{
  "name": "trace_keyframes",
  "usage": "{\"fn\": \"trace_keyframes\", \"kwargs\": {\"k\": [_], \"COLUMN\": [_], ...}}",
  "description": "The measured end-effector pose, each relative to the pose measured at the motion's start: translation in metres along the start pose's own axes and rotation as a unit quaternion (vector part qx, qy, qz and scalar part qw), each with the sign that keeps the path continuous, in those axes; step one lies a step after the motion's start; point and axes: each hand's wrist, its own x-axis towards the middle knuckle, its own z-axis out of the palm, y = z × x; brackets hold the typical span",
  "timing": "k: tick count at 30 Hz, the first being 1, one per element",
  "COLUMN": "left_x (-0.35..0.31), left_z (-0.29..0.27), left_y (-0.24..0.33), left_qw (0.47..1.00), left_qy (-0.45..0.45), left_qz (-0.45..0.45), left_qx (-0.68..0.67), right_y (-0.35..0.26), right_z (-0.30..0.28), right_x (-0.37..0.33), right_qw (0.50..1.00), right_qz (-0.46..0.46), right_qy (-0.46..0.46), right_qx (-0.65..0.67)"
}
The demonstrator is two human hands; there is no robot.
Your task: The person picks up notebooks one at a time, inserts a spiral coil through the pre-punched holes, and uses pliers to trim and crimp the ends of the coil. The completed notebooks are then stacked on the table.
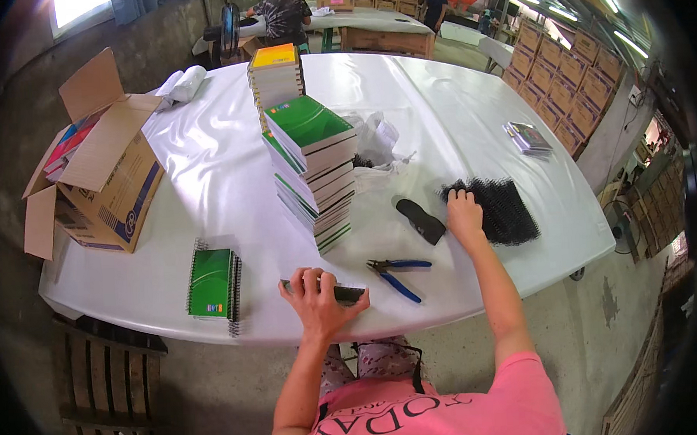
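Note:
At the front edge of the table my left hand [318, 300] is closed over a notebook [347, 294], seen edge-on with a dark cover and white pages. To the right my right hand [465, 216] has its fingers bent together at the left end of a pile of black spiral binding coils [505, 214]; its fingertips grip a coil there. Blue-handled cutting pliers [402, 277] lie between my hands, jaws to the left. Beyond them rests a black curved object [420, 219] whose kind I cannot make out. Several green spiral-bound notebooks [211, 282] lie stacked left of my left hand.
A tall stack of green-covered books [332, 152] stands mid-table, with yellow-covered notebooks [276, 73] behind. An open cardboard box [113, 181] holds books at left. A clear plastic bag [378, 138] and a small book stack [528, 138] lie farther back. Other people are in the background.

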Motion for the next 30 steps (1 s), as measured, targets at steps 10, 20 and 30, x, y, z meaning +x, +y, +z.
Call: {"fn": "trace_keyframes", "kwargs": {"k": [10, 20, 30], "left_x": [-0.003, -0.007, -0.008], "left_z": [-0.006, -0.003, 0.002], "left_y": [-0.003, -0.008, -0.009], "left_qw": [1.000, 1.000, 1.000], "left_qy": [0.016, -0.008, 0.005], "left_qz": [0.011, 0.000, -0.001], "left_qx": [0.000, 0.022, 0.027], "right_y": [0.010, -0.092, -0.109], "right_z": [-0.034, -0.114, -0.103], "right_x": [-0.014, -0.108, -0.124], "right_qw": [0.993, 0.771, 0.720], "right_qz": [-0.054, -0.237, -0.255], "right_qy": [0.088, -0.114, -0.052], "right_qx": [0.057, 0.580, 0.644]}}
